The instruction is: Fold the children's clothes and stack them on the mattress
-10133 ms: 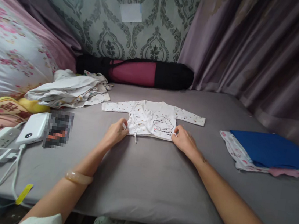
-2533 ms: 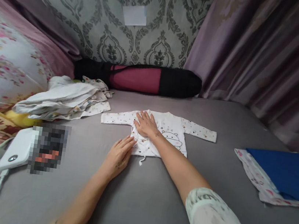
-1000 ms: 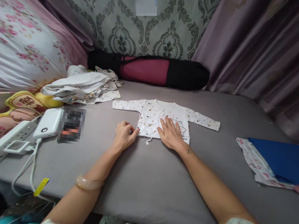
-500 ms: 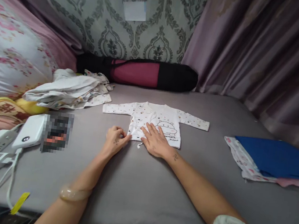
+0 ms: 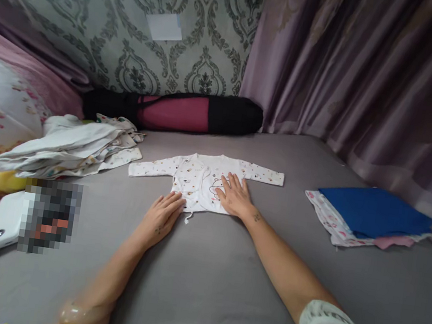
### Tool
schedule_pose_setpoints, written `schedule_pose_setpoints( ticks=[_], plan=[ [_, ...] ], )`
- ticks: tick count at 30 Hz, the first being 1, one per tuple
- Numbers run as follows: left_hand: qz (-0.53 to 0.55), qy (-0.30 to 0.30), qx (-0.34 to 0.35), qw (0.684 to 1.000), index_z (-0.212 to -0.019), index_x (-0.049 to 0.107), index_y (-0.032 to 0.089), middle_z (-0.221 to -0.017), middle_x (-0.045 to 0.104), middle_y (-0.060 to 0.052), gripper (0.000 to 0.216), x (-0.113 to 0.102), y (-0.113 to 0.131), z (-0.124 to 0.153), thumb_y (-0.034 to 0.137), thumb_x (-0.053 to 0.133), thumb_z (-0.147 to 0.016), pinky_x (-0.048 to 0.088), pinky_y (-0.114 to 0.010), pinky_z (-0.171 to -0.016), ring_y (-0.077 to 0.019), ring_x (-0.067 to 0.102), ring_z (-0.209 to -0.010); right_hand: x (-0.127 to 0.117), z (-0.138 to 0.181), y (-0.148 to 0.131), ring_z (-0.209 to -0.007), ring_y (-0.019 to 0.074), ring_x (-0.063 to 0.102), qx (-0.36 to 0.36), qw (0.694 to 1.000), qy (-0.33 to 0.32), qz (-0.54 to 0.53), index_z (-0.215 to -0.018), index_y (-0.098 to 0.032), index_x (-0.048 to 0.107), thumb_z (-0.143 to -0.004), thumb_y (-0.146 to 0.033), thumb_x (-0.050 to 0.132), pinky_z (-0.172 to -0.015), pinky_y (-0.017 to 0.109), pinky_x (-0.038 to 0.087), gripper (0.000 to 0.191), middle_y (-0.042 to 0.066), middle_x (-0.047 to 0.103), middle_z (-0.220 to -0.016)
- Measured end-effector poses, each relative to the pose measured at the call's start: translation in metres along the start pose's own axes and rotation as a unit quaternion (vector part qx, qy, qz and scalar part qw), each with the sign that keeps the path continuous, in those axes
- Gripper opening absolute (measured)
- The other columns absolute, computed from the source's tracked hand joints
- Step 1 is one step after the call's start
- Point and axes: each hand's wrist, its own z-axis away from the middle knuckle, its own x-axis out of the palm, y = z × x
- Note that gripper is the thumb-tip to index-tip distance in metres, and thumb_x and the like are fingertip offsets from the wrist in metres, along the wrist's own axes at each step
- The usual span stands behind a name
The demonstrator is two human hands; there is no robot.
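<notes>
A small white baby shirt point(image 5: 198, 176) with coloured dots and a cartoon print lies spread flat on the grey bed point(image 5: 193, 266), both sleeves out to the sides. My right hand point(image 5: 234, 195) lies flat on the shirt's front, fingers spread, covering part of the print. My left hand point(image 5: 162, 214) rests open and flat on the sheet at the shirt's lower left corner, fingertips touching the hem by the tie string.
A heap of white baby clothes point(image 5: 69, 144) lies at the left. Folded blue and patterned cloth point(image 5: 369, 216) is stacked at the right. A black and red roll bag point(image 5: 174, 112) lies against the wall. A white charger point(image 5: 1, 220) lies at the near left; curtains hang at right.
My right hand has slid up and to the right across the shirt's front. My left hand has opened from a pinch at the hem to lie flat. The view has swung right.
</notes>
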Motion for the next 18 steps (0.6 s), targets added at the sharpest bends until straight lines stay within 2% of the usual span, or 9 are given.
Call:
schedule_pose_setpoints(
  ticks=[5, 9, 13, 18],
  plan=[
    [-0.006, 0.011, -0.001, 1.0, -0.129, 0.055, 0.026, -0.142, 0.052, -0.008, 0.038, 0.001, -0.002, 0.002, 0.038, 0.035, -0.1, 0.034, -0.052, -0.111, -0.0251, 0.042, -0.137, 0.006, 0.001, -0.004, -0.147, 0.0281, 0.011, -0.003, 1.0, 0.012, 0.003, -0.153, -0.014, 0.028, -0.099, -0.052, 0.021, -0.117, 0.053, 0.001, 0.066, 0.015, 0.018, -0.16],
    [-0.004, 0.032, 0.009, 0.999, -0.127, 0.056, 0.024, -0.14, 0.055, -0.01, 0.036, -0.002, 0.001, 0.002, 0.037, 0.036, -0.1, 0.037, -0.051, -0.11, -0.0243, 0.045, -0.135, 0.0, 0.01, -0.019, -0.148, 0.0273, 0.007, -0.047, 0.998, 0.042, -0.002, -0.153, -0.018, 0.027, -0.1, -0.05, 0.024, -0.117, 0.052, -0.003, 0.062, 0.013, 0.014, -0.161],
    [-0.009, 0.05, 0.012, 0.999, -0.125, 0.057, 0.023, -0.137, 0.057, -0.01, 0.035, -0.002, 0.001, 0.001, 0.036, 0.037, -0.099, 0.038, -0.049, -0.109, -0.024, 0.047, -0.133, -0.001, 0.02, -0.034, -0.148, 0.0271, 0.007, -0.098, 0.995, -0.006, -0.035, -0.153, -0.022, 0.028, -0.1, -0.05, 0.023, -0.117, 0.052, 0.002, 0.06, 0.01, 0.015, -0.161],
    [-0.017, 0.062, 0.004, 0.998, -0.121, 0.06, 0.025, -0.133, 0.06, -0.01, 0.034, 0.0, 0.002, 0.001, 0.037, 0.038, -0.098, 0.039, -0.049, -0.107, -0.0249, 0.05, -0.13, -0.001, 0.021, -0.035, -0.148, 0.0282, 0.006, -0.104, 0.992, -0.045, -0.062, -0.153, -0.022, 0.028, -0.099, -0.052, 0.023, -0.116, 0.055, 0.001, 0.061, 0.01, 0.015, -0.161]
  ],
)
